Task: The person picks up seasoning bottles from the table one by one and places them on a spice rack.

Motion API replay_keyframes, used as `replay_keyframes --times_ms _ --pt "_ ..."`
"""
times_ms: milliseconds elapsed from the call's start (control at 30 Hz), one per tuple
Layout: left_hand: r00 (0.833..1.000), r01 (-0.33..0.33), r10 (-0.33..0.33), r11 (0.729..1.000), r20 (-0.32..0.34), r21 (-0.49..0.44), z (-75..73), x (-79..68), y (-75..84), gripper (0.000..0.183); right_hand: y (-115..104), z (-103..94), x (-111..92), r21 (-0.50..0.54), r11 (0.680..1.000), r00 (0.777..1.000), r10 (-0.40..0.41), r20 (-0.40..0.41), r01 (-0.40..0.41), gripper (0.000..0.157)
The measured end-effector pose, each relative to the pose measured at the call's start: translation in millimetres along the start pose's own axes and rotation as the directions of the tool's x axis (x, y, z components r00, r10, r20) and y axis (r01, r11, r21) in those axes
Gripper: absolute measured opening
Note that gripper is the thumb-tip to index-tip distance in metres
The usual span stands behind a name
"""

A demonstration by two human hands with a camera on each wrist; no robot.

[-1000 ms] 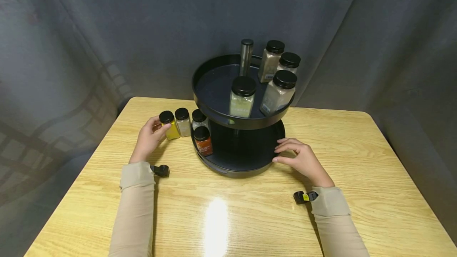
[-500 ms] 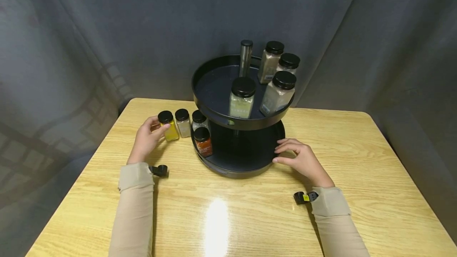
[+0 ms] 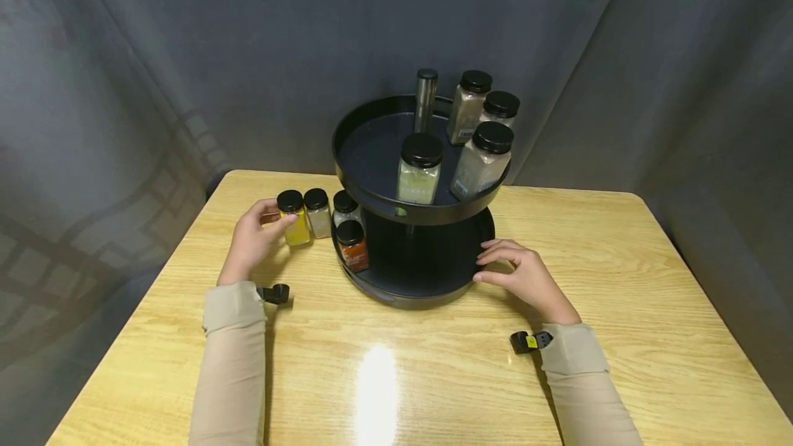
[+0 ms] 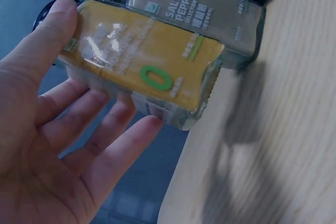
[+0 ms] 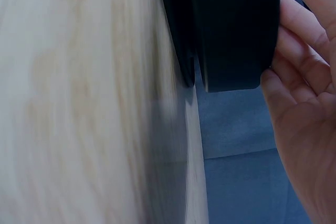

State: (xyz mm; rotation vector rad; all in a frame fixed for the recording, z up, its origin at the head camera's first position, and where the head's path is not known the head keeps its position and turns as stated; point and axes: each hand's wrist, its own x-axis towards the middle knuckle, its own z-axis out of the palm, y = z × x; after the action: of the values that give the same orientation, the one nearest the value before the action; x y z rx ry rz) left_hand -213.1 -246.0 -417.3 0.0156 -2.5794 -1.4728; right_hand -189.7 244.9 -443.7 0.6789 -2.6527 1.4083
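A square glass spice jar with yellow contents (image 3: 295,227) and a black lid is held in my left hand (image 3: 250,239). In the left wrist view my thumb lies across the front near its lid and the fingers are behind; whether its base touches the table I cannot tell. Just right of it stands a salt and pepper jar (image 4: 197,11). A black two-tier turntable rack (image 3: 403,291) stands at centre. My right hand (image 3: 517,274) holds the rim of its lower tier, thumb in front and fingers curved at the edge.
An orange-red spice jar (image 3: 354,255) and a pale jar (image 3: 347,210) stand at the left of the lower tier. Several larger jars stand on the upper tier, one with green contents (image 3: 418,181). A grey curtain (image 3: 279,54) hangs behind the table (image 3: 322,363).
The yellow jar shifts slightly left, then back right towards the salt and pepper jar, and now stands more upright. My right hand and the rack stay in place.
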Motion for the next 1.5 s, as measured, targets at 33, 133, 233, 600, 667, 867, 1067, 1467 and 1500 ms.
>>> replay_keyframes --times_ms 33,133,233,600,667,867,1067,1467,1500 --pt "1.000 -0.001 0.001 1.000 0.003 0.003 -0.4 -0.1 1.4 0.059 0 -0.4 0 0.003 1.000 1.000 0.000 0.000 0.000 0.019" --pt "1.000 0.009 -0.009 1.000 0.006 0.005 -2.1 -1.2 5.1 0.059 -1 -1.0 1 0.008 1.000 1.000 -0.002 0.004 0.002 0.019" --pt "1.000 0.012 -0.012 1.000 -0.002 0.007 -4.4 -3.2 9.6 0.059 -2 -1.0 1 0.018 1.000 1.000 0.000 0.008 0.000 0.019" --pt "0.999 -0.019 0.020 0.999 -0.039 0.032 -11.3 -5.6 20.9 0.055 -3 -1.5 1 0.025 1.000 1.000 -0.005 0.003 0.005 0.018" --pt "0.999 -0.022 0.023 0.999 -0.031 0.032 -12.2 -6.2 22.1 0.055 -4 -1.4 1 0.025 1.000 1.000 -0.009 0.002 0.009 0.018" --pt "0.999 -0.036 0.037 0.998 -0.015 0.056 -15.4 -9.7 27.7 0.057 -2 -1.0 2 0.023 1.000 1.000 -0.009 0.004 0.009 0.018" --pt "0.999 -0.042 0.042 0.999 -0.012 0.025 -16.3 -12.8 37.2 0.055 -3 -1.0 2 0.021 1.000 1.000 -0.007 0.005 0.007 0.018" --pt "0.996 -0.085 0.085 0.995 0.004 0.047 -21.1 -23.4 58.3 0.048 -1 -0.2 1 0.014 1.000 1.000 -0.002 0.009 0.002 0.018" --pt "0.996 -0.090 0.090 0.994 0.011 0.055 -21.1 -24.0 59.9 0.047 -1 -0.2 1 0.013 1.000 1.000 -0.001 0.009 0.001 0.018"
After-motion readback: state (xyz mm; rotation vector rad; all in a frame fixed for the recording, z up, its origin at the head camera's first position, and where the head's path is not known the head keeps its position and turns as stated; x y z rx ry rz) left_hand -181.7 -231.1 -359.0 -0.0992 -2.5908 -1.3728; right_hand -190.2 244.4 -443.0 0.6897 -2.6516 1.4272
